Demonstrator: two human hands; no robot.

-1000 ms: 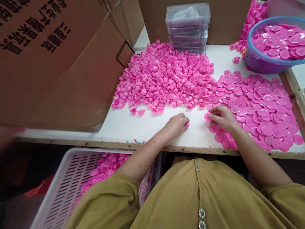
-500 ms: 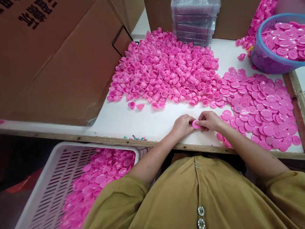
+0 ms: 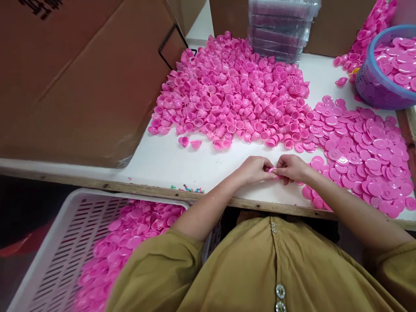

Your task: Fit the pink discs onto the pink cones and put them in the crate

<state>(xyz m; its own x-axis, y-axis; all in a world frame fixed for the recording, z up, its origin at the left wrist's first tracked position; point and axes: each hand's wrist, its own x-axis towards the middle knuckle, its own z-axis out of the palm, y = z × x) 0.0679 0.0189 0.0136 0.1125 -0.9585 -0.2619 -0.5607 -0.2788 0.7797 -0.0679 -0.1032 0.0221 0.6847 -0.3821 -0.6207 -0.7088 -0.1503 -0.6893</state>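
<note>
Between my hands is a small pink toy saucer (image 3: 274, 171), mostly covered by fingers and seen nearly edge-on. My left hand (image 3: 256, 168) pinches its left side, and my right hand (image 3: 290, 167) grips it from the right with thumb and fingers. Whether a cup is held along with it is hidden. Both hands are just above the white tabletop (image 3: 214, 167), near its front edge. Beyond them spreads a heap of pink toy cups (image 3: 231, 125). Loose pink saucers (image 3: 373, 188) cover the table to the right of my right hand.
A large cardboard box (image 3: 81, 99) stands at left. Clear plastic containers (image 3: 281, 32) are stacked at the back. A blue basket (image 3: 373, 80) of saucers sits at far right. Below the wooden edge (image 3: 130, 186), a white crate (image 3: 69, 242) contains pink pieces.
The saucer has turned from showing its face to nearly edge-on, and the fingers cover more of it. Both hands stay together; the whole view has shifted slightly.
</note>
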